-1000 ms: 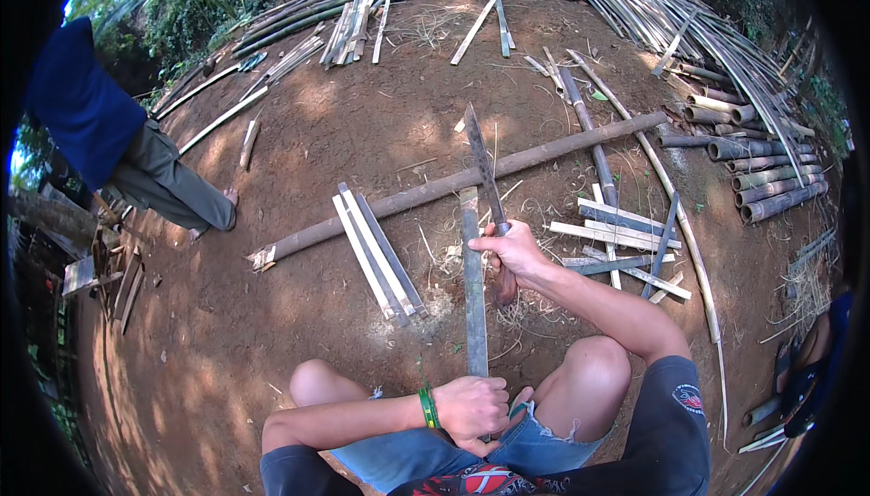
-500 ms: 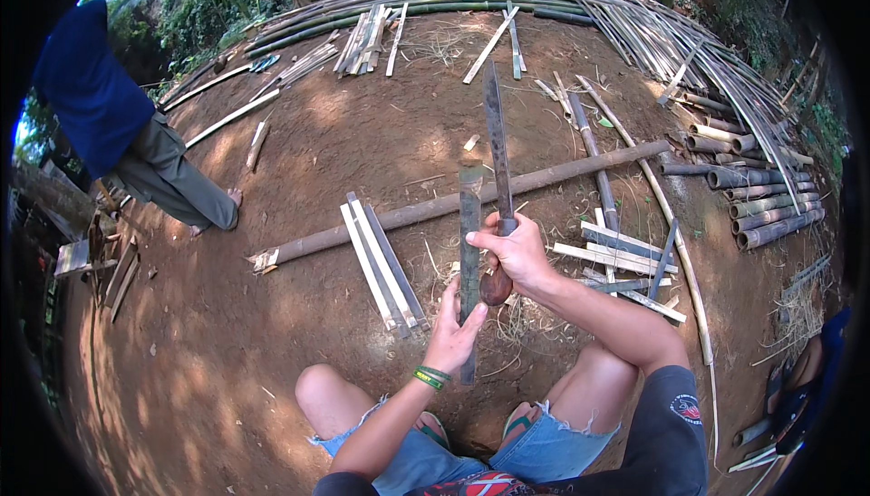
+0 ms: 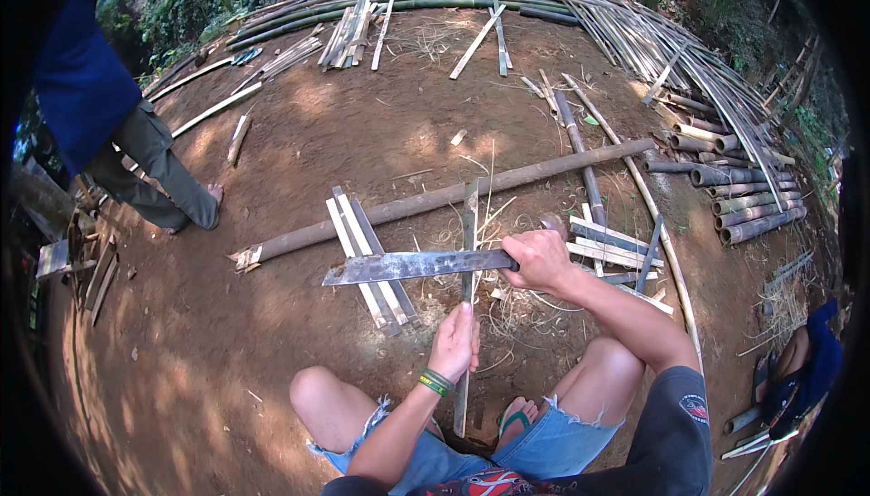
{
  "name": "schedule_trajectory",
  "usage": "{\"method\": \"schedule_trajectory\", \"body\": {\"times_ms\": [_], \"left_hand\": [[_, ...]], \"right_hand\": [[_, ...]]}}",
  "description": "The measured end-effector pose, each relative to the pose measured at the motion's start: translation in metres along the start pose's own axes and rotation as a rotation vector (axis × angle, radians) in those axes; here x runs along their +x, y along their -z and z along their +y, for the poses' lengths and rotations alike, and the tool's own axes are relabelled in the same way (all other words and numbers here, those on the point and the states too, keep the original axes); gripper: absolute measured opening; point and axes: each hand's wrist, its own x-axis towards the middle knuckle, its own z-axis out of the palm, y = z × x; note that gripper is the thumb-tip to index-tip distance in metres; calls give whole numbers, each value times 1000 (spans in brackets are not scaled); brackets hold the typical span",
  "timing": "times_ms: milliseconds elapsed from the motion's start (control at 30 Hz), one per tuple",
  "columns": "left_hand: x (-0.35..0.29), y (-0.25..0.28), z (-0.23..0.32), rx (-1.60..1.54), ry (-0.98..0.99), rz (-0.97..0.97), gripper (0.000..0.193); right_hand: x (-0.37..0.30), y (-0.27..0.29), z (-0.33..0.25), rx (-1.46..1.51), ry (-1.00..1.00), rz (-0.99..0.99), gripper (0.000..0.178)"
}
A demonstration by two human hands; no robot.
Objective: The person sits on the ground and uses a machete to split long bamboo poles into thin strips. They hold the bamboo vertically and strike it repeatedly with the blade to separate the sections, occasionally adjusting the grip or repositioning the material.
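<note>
The right hand (image 3: 537, 260) holds a machete (image 3: 419, 267) (pointing left).

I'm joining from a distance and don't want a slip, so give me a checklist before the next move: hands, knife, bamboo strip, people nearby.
1. Knife held by its handle in the right hand: ok.
2. Bamboo strip gripped by the left hand: ok.
3. Left hand apart from the knife: ok, it grips nearer the body than where the knife crosses.
4. Knife touching the strip: cannot tell; it crosses in front in this view.
5. Hands gloved: not ok, both bare.
6. Standing person away from the knife: ok, off at the far left.
</note>
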Motion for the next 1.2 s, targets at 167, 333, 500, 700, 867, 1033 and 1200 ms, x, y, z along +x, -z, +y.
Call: {"method": "schedule_trajectory", "body": {"times_ms": [167,333,500,700,867,1033,1200], "left_hand": [[0,-1,-6,-37,-4,-35,37],[2,0,-13,-56,40,-9,37],[-35,-20,-10,-23,40,-293,38],[7,5,-17,-53,66,-23,36],[7,-5,-23,7,53,-35,34],[-21,-12,-17,73,-30,-164,34],[-1,7,-31,29,42,-6,36]], "right_hand": [[3,13,59,-136,-223,-29,20],[-5,-8,21,-60,79,-190,22],[-17,-5,120,-138,-696,170,25],[-27,-3,56,21,-537,-82,19],[-18,-10,16,38,-51,-188,23],[-23,-2,128,-157,-767,1,27],[-37,3,74,110,-665,28,24]]}}
